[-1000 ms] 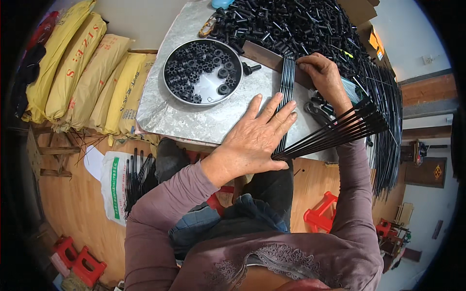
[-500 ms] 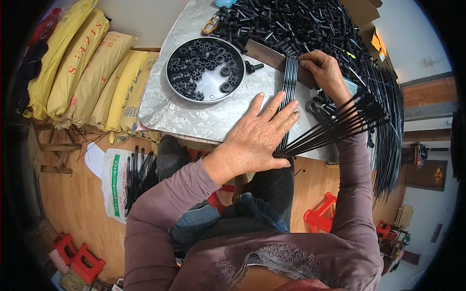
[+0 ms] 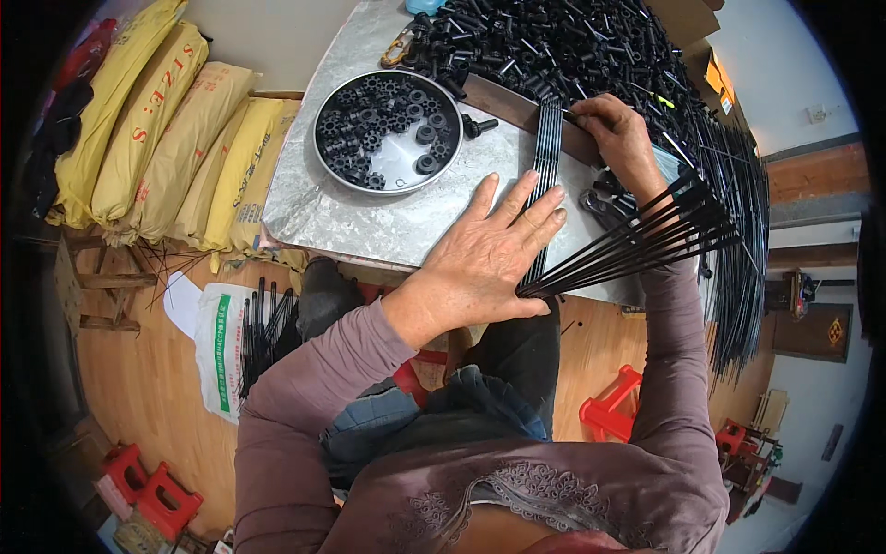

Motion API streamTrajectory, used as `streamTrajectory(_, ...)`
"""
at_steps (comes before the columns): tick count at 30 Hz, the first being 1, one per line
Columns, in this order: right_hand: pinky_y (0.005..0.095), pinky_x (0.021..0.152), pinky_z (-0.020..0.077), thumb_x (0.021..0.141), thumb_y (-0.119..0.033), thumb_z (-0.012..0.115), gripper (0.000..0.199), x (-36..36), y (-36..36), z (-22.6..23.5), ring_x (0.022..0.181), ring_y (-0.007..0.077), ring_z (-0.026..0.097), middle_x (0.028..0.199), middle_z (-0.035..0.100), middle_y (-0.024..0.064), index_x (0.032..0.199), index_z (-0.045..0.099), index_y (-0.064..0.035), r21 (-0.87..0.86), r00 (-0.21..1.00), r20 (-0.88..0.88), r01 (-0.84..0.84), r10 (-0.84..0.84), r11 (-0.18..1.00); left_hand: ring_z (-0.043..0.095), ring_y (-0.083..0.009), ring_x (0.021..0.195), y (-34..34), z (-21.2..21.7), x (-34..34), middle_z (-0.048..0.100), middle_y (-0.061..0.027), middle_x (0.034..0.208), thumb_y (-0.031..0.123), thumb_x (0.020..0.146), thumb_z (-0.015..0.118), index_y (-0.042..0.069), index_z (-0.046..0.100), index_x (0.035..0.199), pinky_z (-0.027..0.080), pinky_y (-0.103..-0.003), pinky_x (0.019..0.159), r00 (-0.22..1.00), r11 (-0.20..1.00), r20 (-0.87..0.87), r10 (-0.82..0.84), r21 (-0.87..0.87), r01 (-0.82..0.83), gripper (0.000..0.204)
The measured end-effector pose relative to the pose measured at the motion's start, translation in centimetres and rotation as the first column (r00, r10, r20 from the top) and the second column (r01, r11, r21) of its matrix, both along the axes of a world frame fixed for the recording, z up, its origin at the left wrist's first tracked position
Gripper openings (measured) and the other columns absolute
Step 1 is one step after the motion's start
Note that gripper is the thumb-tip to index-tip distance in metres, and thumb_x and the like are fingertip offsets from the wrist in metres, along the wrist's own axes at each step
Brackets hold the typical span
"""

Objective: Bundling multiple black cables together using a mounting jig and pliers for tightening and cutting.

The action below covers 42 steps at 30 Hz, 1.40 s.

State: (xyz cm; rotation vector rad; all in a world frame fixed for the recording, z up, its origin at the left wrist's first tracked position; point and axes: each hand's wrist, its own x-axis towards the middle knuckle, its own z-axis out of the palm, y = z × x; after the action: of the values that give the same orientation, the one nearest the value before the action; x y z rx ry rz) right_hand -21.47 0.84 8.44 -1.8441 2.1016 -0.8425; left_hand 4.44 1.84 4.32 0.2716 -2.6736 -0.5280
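My left hand (image 3: 484, 249) lies with fingers spread over a flat row of thin dark rods (image 3: 548, 143) on the table. Beside its thumb a fan of black rods (image 3: 637, 242) is held at one end; the fan spreads rightward in front of my right forearm. My right hand (image 3: 620, 134) is closed in a pinch at the far end of the row, beside an upright metal strip (image 3: 503, 100). What sits between its fingertips is too small to make out. A round metal tray (image 3: 388, 185) holding black toothed plastic parts stands left of the row.
A large heap of black plastic parts (image 3: 554, 42) covers the table's far side. Long black rods (image 3: 738, 258) hang over its right edge. Yellow sacks (image 3: 152, 115) are stacked at left. Red stools (image 3: 609, 406) and a white bag of black rods (image 3: 217, 351) are on the floor.
The right fingertips have shifted very slightly at the end of the row. My left hand and the fan of rods keep almost the same place.
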Motion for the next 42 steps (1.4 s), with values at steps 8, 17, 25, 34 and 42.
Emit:
streamTrajectory(8, 0.026, 0.075, 0.0485, 0.08, 0.005, 0.062, 0.015, -1.4, -0.9, -1.1, 0.084, 0.0152, 0.061, 0.089, 0.061, 0.0043, 0.093, 0.066, -0.001, -0.105, 0.993, -0.054, -0.111, 0.106, 0.988, 0.018, -0.0333, 0.142, 0.1, 0.1, -0.1, 0.028, -0.0151, 0.15, 0.056, 0.074, 0.066, 0.001, 0.042, 0.137, 0.015, -0.051, 0.114, 1.0, 1.0, -0.003, -0.005, 0.003, 0.005, 0.087)
streamTrajectory(17, 0.0279, 0.075, 0.0507, 0.084, -0.007, 0.067, 0.023, -1.8, -1.8, -1.8, 0.086, 0.0152, 0.064, 0.095, 0.066, 0.0086, 0.107, 0.065, -0.0048, -0.054, 0.908, 0.406, -0.087, 0.102, 0.995, 0.017, -0.0339, 0.142, 0.1, 0.0, 0.1, 0.028, -0.0163, 0.15, 0.056, 0.073, 0.067, -0.003, 0.043, 0.136, 0.015, -0.052, 0.114, 0.999, 1.0, -0.027, -0.019, 0.015, 0.019, 0.089)
streamTrajectory(25, 0.0266, 0.079, 0.0506, 0.087, -0.01, 0.063, 0.025, 0.0, 0.0, 0.2, 0.085, 0.0134, 0.065, 0.095, 0.07, 0.0073, 0.111, 0.065, -0.004, -0.179, 0.992, -0.006, 0.125, -0.129, 0.976, 0.015, -0.0344, 0.142, 0.0, 0.1, 0.0, 0.027, -0.0163, 0.151, 0.061, 0.075, 0.061, -0.003, 0.042, 0.136, 0.014, -0.051, 0.115, 1.0, 1.0, 0.007, -0.014, -0.019, 0.014, 0.091)
streamTrajectory(34, 0.0337, 0.077, 0.0499, 0.083, -0.011, 0.061, 0.014, -0.4, -0.4, -0.7, 0.085, 0.0272, 0.065, 0.093, 0.067, 0.0109, 0.094, 0.068, -0.0052, -0.179, 0.93, -0.367, -0.062, -0.009, 0.982, 0.016, -0.035, 0.142, 0.3, 0.3, -0.3, 0.028, -0.0162, 0.15, 0.06, 0.075, 0.063, 0.001, 0.039, 0.139, 0.013, -0.052, 0.114, 0.999, 0.999, 0.033, -0.011, -0.042, 0.012, 0.091)
streamTrajectory(42, 0.036, 0.074, 0.0485, 0.081, -0.023, 0.065, 0.017, -7.6, 8.6, 2.1, 0.086, 0.028, 0.064, 0.091, 0.066, 0.0087, 0.091, 0.07, -0.0111, -0.143, 0.817, -0.366, 0.424, -0.446, 0.894, 0.016, -0.0339, 0.143, 1.1, 0.7, 0.3, 0.026, -0.0131, 0.152, 0.057, 0.071, 0.068, 0.003, 0.041, 0.139, 0.016, -0.053, 0.114, 0.997, 0.998, 0.066, -0.05, -0.02, 0.051, 0.091)
